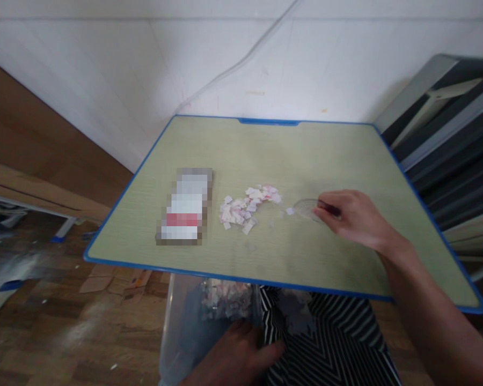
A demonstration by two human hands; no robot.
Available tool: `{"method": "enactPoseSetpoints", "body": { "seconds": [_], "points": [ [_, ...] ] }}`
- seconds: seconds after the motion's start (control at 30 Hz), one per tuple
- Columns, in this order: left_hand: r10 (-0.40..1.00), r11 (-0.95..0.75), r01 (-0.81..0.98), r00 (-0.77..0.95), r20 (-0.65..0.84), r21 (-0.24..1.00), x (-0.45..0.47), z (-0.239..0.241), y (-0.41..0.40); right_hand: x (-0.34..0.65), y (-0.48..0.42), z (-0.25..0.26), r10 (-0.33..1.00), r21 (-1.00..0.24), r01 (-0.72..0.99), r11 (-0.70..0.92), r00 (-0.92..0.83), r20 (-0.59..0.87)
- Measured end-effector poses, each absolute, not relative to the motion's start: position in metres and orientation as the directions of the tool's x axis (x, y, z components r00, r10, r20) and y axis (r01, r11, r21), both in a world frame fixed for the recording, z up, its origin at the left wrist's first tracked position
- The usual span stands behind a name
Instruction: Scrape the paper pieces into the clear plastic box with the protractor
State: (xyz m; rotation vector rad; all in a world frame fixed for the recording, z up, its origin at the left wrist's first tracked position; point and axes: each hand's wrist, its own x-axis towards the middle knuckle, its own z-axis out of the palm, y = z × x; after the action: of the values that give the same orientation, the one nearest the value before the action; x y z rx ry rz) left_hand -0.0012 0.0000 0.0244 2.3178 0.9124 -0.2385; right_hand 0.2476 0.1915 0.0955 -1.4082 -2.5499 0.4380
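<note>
As our right hand (352, 214) pinches clear plastic (304, 208), paper scraps (239, 210) lie at its 9 o'clock.
Left hand (243, 351): grip, we can't tell.

Blue-edged table (326, 155): paper scraps (237, 210), pixelated flat slab (189, 198).

Head-worn view, forward and down over table (326, 153)

Right hand (352, 214) in pinch — left hand (241, 346) low
</note>
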Motion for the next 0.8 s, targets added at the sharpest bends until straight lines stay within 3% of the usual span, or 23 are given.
{"method": "enactPoseSetpoints", "body": {
  "seconds": [0.2,0.33,0.57,0.67,0.8],
  "points": [
    [0.547,-0.566,0.667,0.744,-0.385,0.484,0.000,0.026,-0.001,0.251,0.192,0.099,0.907,-0.278,0.870,0.408,-0.421,0.015],
    [0.558,-0.546,0.654,0.750,-0.356,0.523,-0.001,0.024,-0.001,0.255,0.194,0.102,0.965,-0.189,0.947,0.260,-0.252,0.066],
    [0.543,-0.551,0.667,0.743,-0.391,0.501,-0.001,0.027,0.000,0.237,0.207,0.093,0.938,-0.384,0.856,0.346,-0.310,0.155],
    [0.546,-0.552,0.667,0.743,-0.387,0.500,-0.001,0.028,0.001,0.229,0.213,0.090,0.928,-0.400,0.839,0.370,-0.352,0.121],
    [0.528,-0.553,0.650,0.757,-0.384,0.521,-0.001,0.028,0.002,0.229,0.210,0.091,0.828,-0.533,0.695,0.482,-0.561,0.018]
  ]
}}
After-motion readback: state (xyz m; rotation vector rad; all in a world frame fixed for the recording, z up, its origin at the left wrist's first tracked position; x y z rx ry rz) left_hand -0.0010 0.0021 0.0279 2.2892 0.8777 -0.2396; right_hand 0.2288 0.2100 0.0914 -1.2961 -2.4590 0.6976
